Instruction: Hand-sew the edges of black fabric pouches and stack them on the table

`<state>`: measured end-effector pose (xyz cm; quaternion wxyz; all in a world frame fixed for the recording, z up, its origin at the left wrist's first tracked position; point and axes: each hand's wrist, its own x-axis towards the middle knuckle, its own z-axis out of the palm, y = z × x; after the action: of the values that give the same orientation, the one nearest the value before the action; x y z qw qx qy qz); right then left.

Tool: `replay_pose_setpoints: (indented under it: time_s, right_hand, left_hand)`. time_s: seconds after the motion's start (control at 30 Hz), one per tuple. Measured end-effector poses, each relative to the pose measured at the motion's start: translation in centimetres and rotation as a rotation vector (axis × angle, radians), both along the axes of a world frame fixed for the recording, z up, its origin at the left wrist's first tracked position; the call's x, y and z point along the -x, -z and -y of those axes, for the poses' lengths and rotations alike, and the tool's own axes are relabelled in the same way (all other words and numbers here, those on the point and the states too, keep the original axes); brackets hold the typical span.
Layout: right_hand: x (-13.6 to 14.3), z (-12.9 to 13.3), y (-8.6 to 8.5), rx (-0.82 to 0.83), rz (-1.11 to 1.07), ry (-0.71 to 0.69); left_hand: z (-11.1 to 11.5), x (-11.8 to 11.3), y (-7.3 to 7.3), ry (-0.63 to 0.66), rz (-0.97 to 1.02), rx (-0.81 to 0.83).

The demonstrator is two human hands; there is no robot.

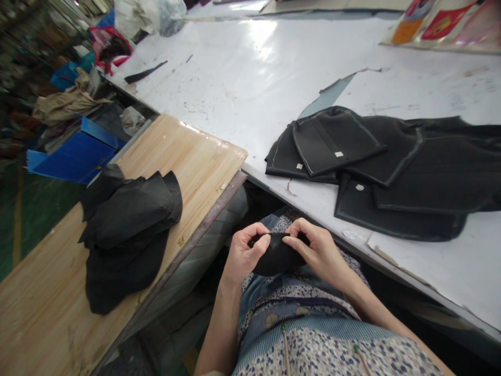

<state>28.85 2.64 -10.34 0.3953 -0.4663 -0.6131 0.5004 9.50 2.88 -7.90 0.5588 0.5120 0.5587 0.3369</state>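
Over my lap, my left hand point(247, 251) and my right hand point(311, 249) pinch the top edge of a small black fabric piece point(274, 257) between thumbs and fingers. The edge is drawn straight between them, and the rest of the cloth hangs down below. Part of it is hidden behind my hands. Several black fabric pieces point(129, 235) lie in a loose pile on the wooden board to my left. To my right, a stack of black fabric panels point(391, 167) with pale marked edges and small white tags rests on the white table.
A wooden board point(211, 151) meets the white table point(219, 68) at its corner. Beyond the board stand a blue box point(78, 151) and heaped cloth point(66, 102). Plastic bags lie at the table's far left, and a printed plastic packet point(446, 23) at far right.
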Motion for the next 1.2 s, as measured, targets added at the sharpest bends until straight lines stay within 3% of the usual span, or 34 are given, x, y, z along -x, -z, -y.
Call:
replay_pose_setpoints:
  time_s: [0.13, 0.33, 0.57, 0.73, 0.87, 1.2]
  right_hand:
    - [0.2, 0.0, 0.1, 0.007, 0.009, -0.002]
    - [0.5, -0.1, 0.3, 0.003, 0.005, 0.016]
    - [-1.3, -0.6, 1.1, -0.067, 0.018, -0.019]
    - [-1.9, -0.6, 0.5, 0.040, -0.180, -0.026]
    - [-1.5, -0.6, 0.3, 0.054, -0.204, -0.040]
    - [-0.8, -0.1, 1.0, 0.207, -0.400, 0.151]
  left_hand:
    - [-0.2, 0.1, -0.4, 0.066, -0.132, -0.057]
    - [0.0, -0.2, 0.2, -0.010, -0.173, -0.142]
    - [0.3, 1.3, 1.7, -0.179, 0.055, -0.080]
    - [0.2, 2.0, 2.0, -0.273, 0.215, -0.056]
    - [0.1, 2.0, 1.9, -0.318, 0.243, -0.022]
    - [0.0, 2.0, 2.3, -0.324, 0.273, -0.045]
